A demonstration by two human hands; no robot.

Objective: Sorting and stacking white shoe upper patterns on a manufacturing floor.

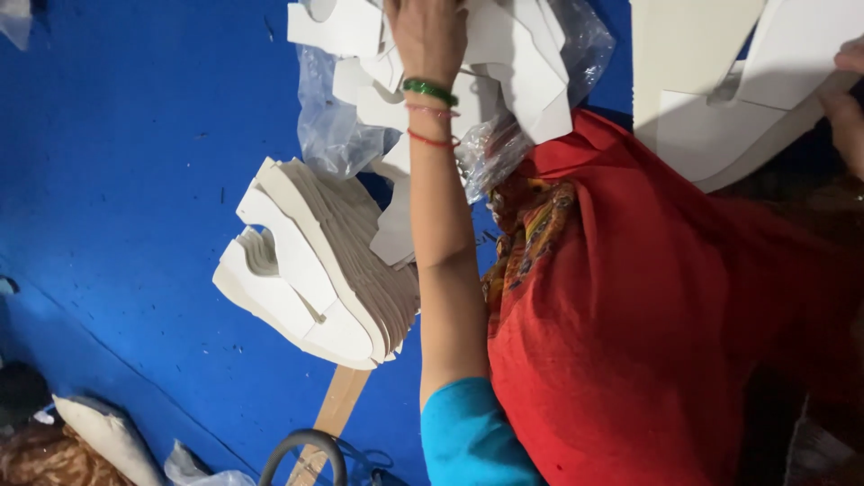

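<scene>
2 hands show in the head view. One hand, the left hand (430,40), reaches away from the body and rests on a loose heap of white cut card pieces (517,63) lying on crinkled clear plastic wrap (335,135); its fingers run out of frame, so I cannot tell whether they grip. Green and red bangles (430,91) ring its wrist. Just left of the forearm sits a fanned stack of white shaped card pieces (315,270) on the blue floor mat (135,180). At the far right edge, the right hand (846,99) pinches large white card sheets (747,99). Red cloth (648,315) covers the lap beneath.
</scene>
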